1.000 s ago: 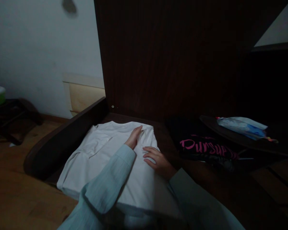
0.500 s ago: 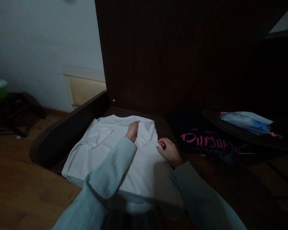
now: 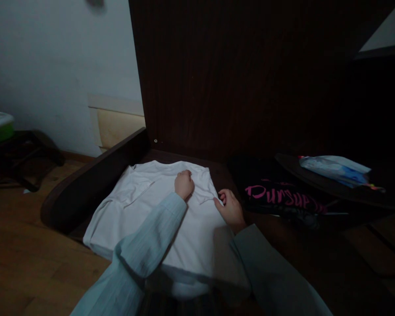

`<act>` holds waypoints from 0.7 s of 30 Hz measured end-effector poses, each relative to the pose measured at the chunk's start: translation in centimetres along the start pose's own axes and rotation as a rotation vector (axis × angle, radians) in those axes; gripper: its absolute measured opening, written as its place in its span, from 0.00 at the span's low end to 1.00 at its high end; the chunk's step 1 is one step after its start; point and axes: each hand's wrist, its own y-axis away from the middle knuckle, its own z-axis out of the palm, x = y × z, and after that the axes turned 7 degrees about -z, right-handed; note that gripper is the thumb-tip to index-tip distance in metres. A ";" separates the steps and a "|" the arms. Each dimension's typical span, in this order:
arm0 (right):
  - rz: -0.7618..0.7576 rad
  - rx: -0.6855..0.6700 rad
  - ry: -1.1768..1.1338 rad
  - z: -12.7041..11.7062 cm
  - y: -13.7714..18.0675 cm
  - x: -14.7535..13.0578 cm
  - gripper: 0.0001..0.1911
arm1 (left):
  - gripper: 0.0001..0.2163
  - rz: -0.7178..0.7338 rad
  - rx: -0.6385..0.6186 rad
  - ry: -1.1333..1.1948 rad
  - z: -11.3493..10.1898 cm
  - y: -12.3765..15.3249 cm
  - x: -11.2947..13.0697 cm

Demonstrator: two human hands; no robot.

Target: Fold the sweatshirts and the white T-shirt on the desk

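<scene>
A white shirt [image 3: 141, 215] lies spread out on a dark wooden surface in the head view, its left sleeve part folded inward over the body. My left hand [image 3: 184, 184] is closed, knuckles up, on the shirt's upper right part; its curled fingertips are hidden and seem to grip the cloth. At the shirt's right edge, by the small gathered folds of the right sleeve, my right hand [image 3: 231, 210] pinches the fabric between thumb and fingers.
A dark raised side board [image 3: 85, 180] borders the surface on the left, and a tall dark panel [image 3: 243, 79] stands behind. To the right lie a black item with pink lettering [image 3: 283, 195] and a plastic packet [image 3: 335, 169]. A green-sided tub [image 3: 0, 129] sits far left.
My left hand has rolled over so its back faces up, fingers curled down on the cloth. The sleeve area looks flatter. My right hand stays at the shirt's right edge.
</scene>
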 end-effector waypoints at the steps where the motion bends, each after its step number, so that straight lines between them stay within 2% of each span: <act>1: -0.004 -0.018 -0.008 0.1 0.0 0.0 0.07 | 0.15 0.013 -0.040 -0.072 -0.4 0.0 0.4; 3: -0.004 -0.048 -0.015 0.3 0.0 0.1 0.04 | 0.14 0.023 -0.102 -0.126 -1.1 -0.4 1.3; 7: 0.008 -0.082 -0.022 0.2 0.0 0.0 0.03 | 0.15 0.042 -0.145 -0.159 -1.8 -2.3 3.6; 12: 0.016 -0.097 -0.031 0.2 0.0 0.0 0.03 | 0.13 0.086 -0.181 -0.111 -0.4 -4.6 6.2; 16: -0.003 -0.091 -0.025 0.3 0.0 0.1 0.04 | 0.09 0.096 -0.206 -0.031 1.5 -6.2 6.3; 21: 0.008 -0.084 -0.034 0.2 0.0 0.1 0.05 | 0.06 0.080 -0.237 0.112 3.1 -8.3 4.9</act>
